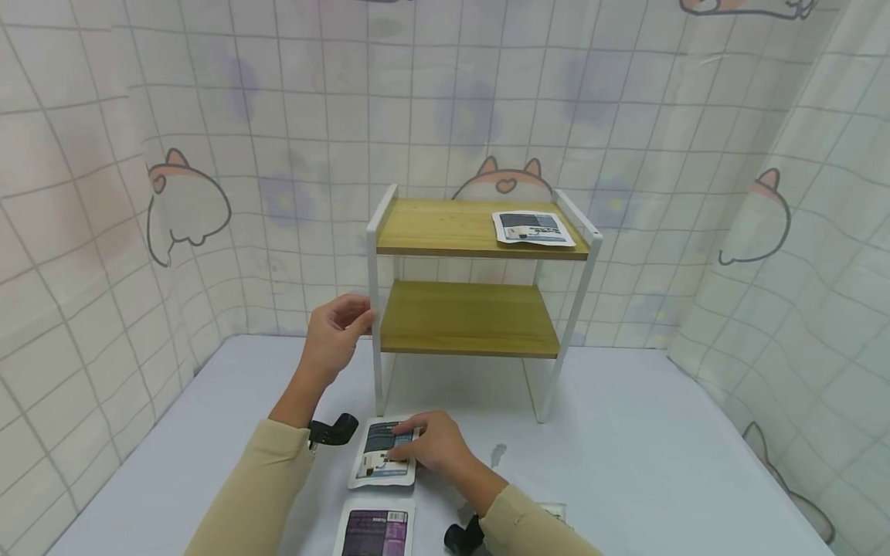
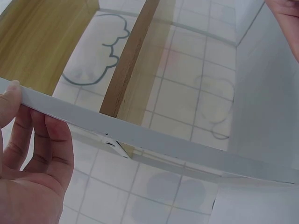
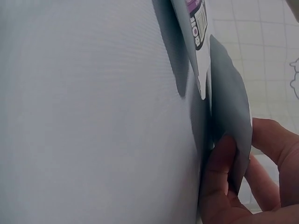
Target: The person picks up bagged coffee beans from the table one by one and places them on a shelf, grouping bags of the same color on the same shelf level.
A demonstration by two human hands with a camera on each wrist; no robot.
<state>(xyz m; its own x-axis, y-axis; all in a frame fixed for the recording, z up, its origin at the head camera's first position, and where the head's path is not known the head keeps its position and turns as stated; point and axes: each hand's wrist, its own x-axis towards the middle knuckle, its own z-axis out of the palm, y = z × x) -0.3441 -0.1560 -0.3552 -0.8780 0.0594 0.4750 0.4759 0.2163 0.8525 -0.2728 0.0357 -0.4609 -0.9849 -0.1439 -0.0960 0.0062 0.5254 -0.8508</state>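
My left hand [image 1: 332,337] grips the left front white post [image 2: 154,139] of a two-tier shelf rack [image 1: 469,316], thumb on one side and fingers on the other in the left wrist view. Low in front of the rack, my right hand [image 1: 439,446] pinches the right edge of a flat white pouch [image 1: 371,469] with a dark blue label. In the right wrist view that edge of the pouch [image 3: 232,100] is bent up between thumb and fingers. A second pouch [image 1: 375,533], with a purple label, lies on the table just nearer to me.
Another blue-labelled pouch [image 1: 534,228] lies on the right of the upper wooden shelf [image 1: 438,224]. Below it is the lower wooden shelf [image 1: 466,316]. A small pale item [image 1: 555,510] shows beside my right sleeve on the white table [image 1: 626,448]. Patterned curtains surround the table.
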